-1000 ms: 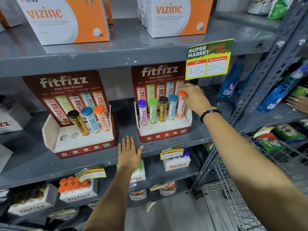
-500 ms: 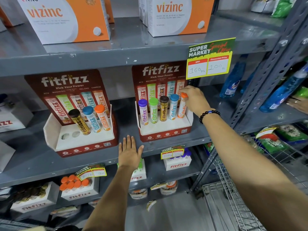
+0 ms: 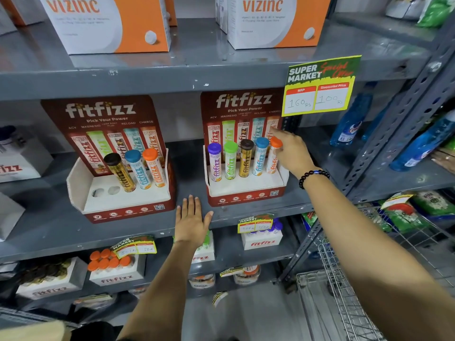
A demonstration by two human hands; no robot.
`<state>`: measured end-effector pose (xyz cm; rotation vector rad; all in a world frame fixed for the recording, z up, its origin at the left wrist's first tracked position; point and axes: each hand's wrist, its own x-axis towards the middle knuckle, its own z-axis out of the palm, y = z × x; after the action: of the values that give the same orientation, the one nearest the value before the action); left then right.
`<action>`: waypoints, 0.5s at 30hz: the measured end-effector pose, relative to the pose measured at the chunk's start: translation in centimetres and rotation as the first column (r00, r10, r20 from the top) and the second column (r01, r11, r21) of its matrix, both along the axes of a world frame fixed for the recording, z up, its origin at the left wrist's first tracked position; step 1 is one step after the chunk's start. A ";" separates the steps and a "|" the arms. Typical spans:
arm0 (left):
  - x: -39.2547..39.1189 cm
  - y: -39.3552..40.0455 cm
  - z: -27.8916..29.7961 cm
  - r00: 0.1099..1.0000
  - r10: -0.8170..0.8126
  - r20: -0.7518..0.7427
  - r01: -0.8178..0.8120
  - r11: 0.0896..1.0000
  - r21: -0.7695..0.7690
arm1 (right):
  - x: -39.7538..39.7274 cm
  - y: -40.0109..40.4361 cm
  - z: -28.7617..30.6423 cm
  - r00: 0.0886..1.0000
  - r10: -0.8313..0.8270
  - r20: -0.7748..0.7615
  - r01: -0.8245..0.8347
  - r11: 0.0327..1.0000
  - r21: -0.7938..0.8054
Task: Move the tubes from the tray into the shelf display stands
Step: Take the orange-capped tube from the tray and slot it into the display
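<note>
Two red fitfizz display stands sit on the middle shelf. The right stand (image 3: 246, 188) holds purple (image 3: 214, 161), green (image 3: 230, 158), gold (image 3: 246, 159), blue (image 3: 259, 156) and orange (image 3: 272, 158) tubes, all upright in their holes. My right hand (image 3: 293, 153) is beside the orange tube with its fingers loosened and fingertips by the cap. The left stand (image 3: 123, 200) holds gold, blue and orange tubes, and its two left holes (image 3: 105, 191) are empty. My left hand (image 3: 192, 217) lies flat on the shelf edge between the stands, holding nothing.
On the lower shelf stand white fitfizz trays with orange-capped tubes (image 3: 110, 264), purple-capped tubes (image 3: 262, 239) and a green-capped one (image 3: 205, 249) under my left wrist. A wire cart (image 3: 344, 299) is at the lower right. A yellow price tag (image 3: 320, 94) hangs above the right stand.
My right hand has eased off the orange tube's cap, which now shows fully, with the tube seated in the right stand. My left hand has stayed on the shelf edge.
</note>
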<state>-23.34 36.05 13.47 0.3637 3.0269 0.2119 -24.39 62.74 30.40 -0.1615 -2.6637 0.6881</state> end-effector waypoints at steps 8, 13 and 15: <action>0.3 -1.0 0.5 0.998 -0.033 0.049 0.027 0.992 0.122 | 2.2 -5.2 -0.3 0.961 0.014 -0.276 0.000 0.999 0.050; 4.7 -6.4 0.2 0.997 -0.036 -0.067 0.050 0.975 0.218 | 3.4 -13.8 -0.7 0.929 0.214 -0.302 -0.182 0.974 0.132; 7.2 -10.1 0.0 0.996 -0.027 -0.086 0.044 0.977 0.207 | 3.9 -18.3 -1.2 0.901 0.324 -0.289 -0.276 0.941 0.194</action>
<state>-16.15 25.97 13.48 0.4527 3.0836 0.5282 -20.46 44.40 29.22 0.3818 -2.4324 0.5466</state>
